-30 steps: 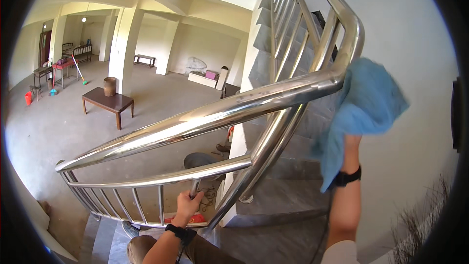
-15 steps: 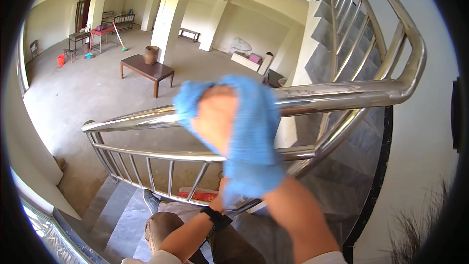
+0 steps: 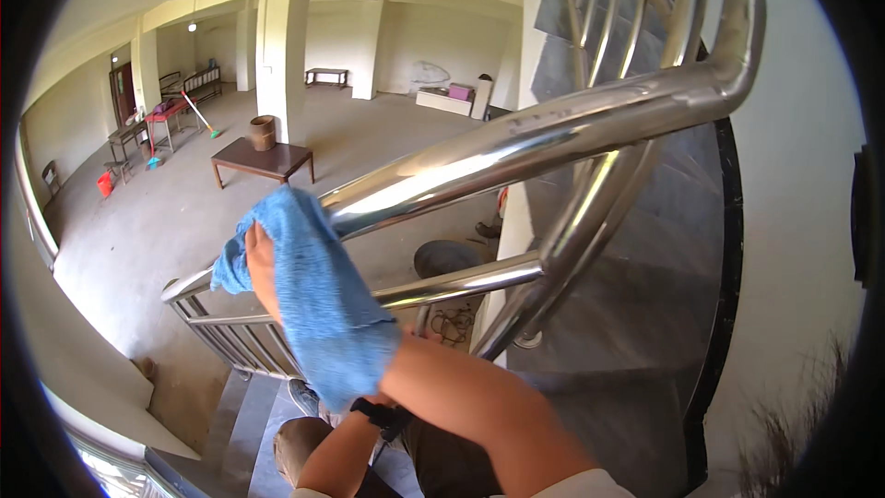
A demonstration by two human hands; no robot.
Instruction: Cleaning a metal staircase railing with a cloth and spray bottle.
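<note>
A blue cloth [image 3: 327,290] is wrapped over the shiny metal handrail [image 3: 525,143]. My right hand [image 3: 264,267] presses it there, its fingers bent round the rail and partly covered by the cloth. The cloth also drapes back over my right wrist. My left forearm [image 3: 334,456], with a black watch [image 3: 385,415] at the wrist, reaches up from the lower edge. Behind my right forearm and the cloth, my left hand is mostly hidden, so its fingers cannot be made out.
Grey stairs [image 3: 618,314] climb at the right beside a white wall [image 3: 793,249]. Beyond the railing, a brown table [image 3: 263,159] bears a wooden bucket [image 3: 263,133]. A dark round basin [image 3: 447,258] lies on the floor below. Farther left stand a red bucket [image 3: 104,184] and a broom [image 3: 198,113].
My right hand has slid the blue cloth leftward and down along the handrail. The view has shifted too, bringing the rail closer and revealing the basin.
</note>
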